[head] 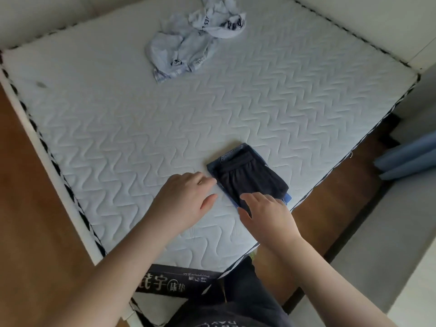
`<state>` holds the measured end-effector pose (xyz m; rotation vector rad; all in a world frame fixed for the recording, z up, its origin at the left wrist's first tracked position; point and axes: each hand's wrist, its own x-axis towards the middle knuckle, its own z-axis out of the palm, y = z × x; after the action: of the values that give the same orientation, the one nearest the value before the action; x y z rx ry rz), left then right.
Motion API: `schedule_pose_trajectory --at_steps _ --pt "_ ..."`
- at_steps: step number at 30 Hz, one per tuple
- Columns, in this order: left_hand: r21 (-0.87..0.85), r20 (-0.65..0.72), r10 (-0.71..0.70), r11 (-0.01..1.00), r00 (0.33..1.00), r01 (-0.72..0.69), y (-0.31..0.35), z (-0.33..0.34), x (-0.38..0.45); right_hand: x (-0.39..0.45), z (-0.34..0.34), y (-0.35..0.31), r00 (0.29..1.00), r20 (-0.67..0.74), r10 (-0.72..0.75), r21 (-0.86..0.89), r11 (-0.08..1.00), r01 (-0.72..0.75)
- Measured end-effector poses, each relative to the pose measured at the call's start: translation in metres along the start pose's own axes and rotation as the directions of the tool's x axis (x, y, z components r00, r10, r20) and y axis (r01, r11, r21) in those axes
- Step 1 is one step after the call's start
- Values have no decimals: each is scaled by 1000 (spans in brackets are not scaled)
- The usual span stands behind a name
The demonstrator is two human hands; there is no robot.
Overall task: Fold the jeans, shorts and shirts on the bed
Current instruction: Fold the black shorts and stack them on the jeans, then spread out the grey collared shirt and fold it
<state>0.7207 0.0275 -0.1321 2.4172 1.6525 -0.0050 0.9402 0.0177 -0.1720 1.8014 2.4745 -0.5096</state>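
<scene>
Near the 6 o'clock edge of the mattress, a black label carries white Chinese characters, seen upside-down and partly cut off; one reads like 宇, the rest I can't make out reliably. At 12 o'clock lie two crumpled shirts: a white shirt with dark block lettering, only "YES" legible on one fold, and a pale blue shirt touching it on its 7 o'clock side, with small dark print too tiny to read. At roughly 4 o'clock from mattress centre sit the folded pieces: dark shorts stacked on folded jeans, whose blue denim shows along the 9 and 12 o'clock edges of the stack and at its 5 o'clock corner. Left hand lies flat on the mattress at the stack's 9 o'clock, fingers straight and together, tips just beside the denim edge; contact unclear. Right hand is at the stack's 6 o'clock end, fingers loosely extended and slightly spread, tips resting on the near end of the shorts, not pinching anything. Stack is close to the mattress's 4 o'clock edge, well apart from the shirts. Wooden floor shows at 9 o'clock of the bed.
</scene>
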Motion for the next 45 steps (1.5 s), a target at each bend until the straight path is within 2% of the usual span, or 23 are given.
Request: schedule_pose_trajectory --at_steps 8,13,16,23,29,33,36,41,45 --pt "2 -185 -107 994 977 110 3 -11 -65 -44 -45 -36 990 -114 -86 -60 995 79" --pt "38 -100 -144 988 984 148 15 10 -94 -68 -47 -32 989 -89 -114 -104 989 105" --pt "45 -113 -194 979 974 200 29 17 -117 -81 -40 -30 979 -107 -175 -111 980 164" --pt "23 -138 -346 935 928 353 72 27 -164 -100 -22 -26 925 -123 -359 -144 929 341" --pt "-44 -147 -501 865 853 501 97 36 -217 -105 -3 -46 846 -88 -527 -147 846 512" --pt "-68 -86 -635 772 768 631 100 46 -262 -102 11 -65 799 -24 -601 -139 793 593" --pt "-91 17 -759 647 651 757 96 55 -304 -101 19 -88 769 36 -638 -126 760 637" --pt "-85 -47 -874 486 484 870 97 56 -372 -115 34 -149 628 94 -772 -150 613 776" --pt "-142 -70 -916 401 395 905 81 62 -425 -132 50 -210 516 84 -852 -138 503 853"
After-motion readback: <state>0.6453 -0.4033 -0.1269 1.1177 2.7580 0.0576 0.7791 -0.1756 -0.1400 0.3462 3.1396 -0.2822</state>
